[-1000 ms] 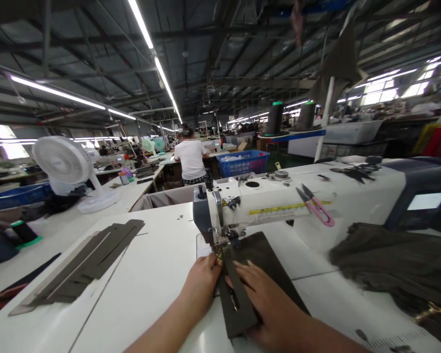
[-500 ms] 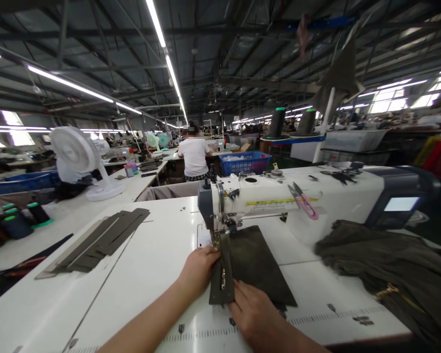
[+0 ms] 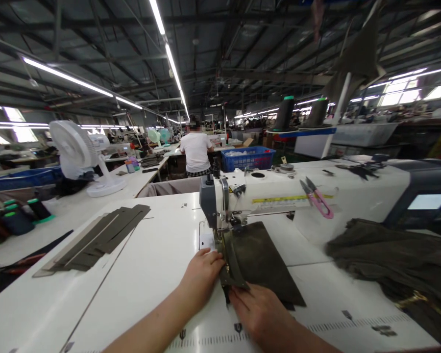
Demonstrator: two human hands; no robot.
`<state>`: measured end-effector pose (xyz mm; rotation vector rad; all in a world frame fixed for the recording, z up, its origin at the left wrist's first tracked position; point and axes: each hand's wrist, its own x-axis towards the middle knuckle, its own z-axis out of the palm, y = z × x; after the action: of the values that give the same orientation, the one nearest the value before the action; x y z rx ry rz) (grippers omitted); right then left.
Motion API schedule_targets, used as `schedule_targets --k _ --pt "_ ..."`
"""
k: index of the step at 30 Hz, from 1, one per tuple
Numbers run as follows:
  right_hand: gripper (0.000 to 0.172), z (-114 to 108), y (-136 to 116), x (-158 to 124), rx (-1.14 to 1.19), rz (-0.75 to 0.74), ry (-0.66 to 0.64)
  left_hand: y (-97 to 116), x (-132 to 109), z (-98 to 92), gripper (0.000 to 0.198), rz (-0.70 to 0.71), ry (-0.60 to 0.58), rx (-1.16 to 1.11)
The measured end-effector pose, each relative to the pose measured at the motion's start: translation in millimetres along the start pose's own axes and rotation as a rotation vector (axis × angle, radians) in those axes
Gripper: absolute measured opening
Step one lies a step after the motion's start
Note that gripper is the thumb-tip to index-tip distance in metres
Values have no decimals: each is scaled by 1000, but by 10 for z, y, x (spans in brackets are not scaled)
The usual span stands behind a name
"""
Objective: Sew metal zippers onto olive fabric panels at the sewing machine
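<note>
Beneath the presser foot of a white sewing machine (image 3: 224,225) lies a dark olive fabric strip (image 3: 236,275) with a brass-coloured zipper in it. It rests along the left side of a larger dark olive fabric panel (image 3: 270,264). My left hand (image 3: 202,274) is at the strip's left edge just in front of the needle area, its fingers closed together on the edge. Lower down, my right hand (image 3: 259,311) pinches the strip's near end, which is bent and lifted off the table. The fingertips of my right hand are partly hidden by fabric.
Pink-handled thread snips (image 3: 319,198) lie against the machine arm. Stacked olive strips (image 3: 99,238) are on the left of the white table. A heap of dark fabric (image 3: 385,264) lies right. A white fan (image 3: 73,147) and thread cones (image 3: 16,218) stand left; a person (image 3: 196,153) sits ahead.
The strip's near end, flat before, is now bent up and turned to the right in my right hand. My left hand has shifted slightly down. The view has moved a little.
</note>
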<state>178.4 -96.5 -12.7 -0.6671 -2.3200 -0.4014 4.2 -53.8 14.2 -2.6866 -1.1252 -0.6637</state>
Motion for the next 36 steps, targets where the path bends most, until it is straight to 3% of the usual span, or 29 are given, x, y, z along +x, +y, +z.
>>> schedule_targets --k 14,24,28,32,36 --pt "24 104 276 135 33 34 -46 -144 158 18 18 3 -32 31" --pt "19 179 450 252 77 62 -151 -211 206 81 22 -129 -58 -77" --pt "21 197 484 275 116 102 -102 -212 216 103 19 -203 -93 -108" --pt "20 160 463 260 221 201 -32 -190 214 102 19 -237 -122 -102" --pt "16 116 448 301 196 407 -79 -137 201 40 20 -271 -112 -147"
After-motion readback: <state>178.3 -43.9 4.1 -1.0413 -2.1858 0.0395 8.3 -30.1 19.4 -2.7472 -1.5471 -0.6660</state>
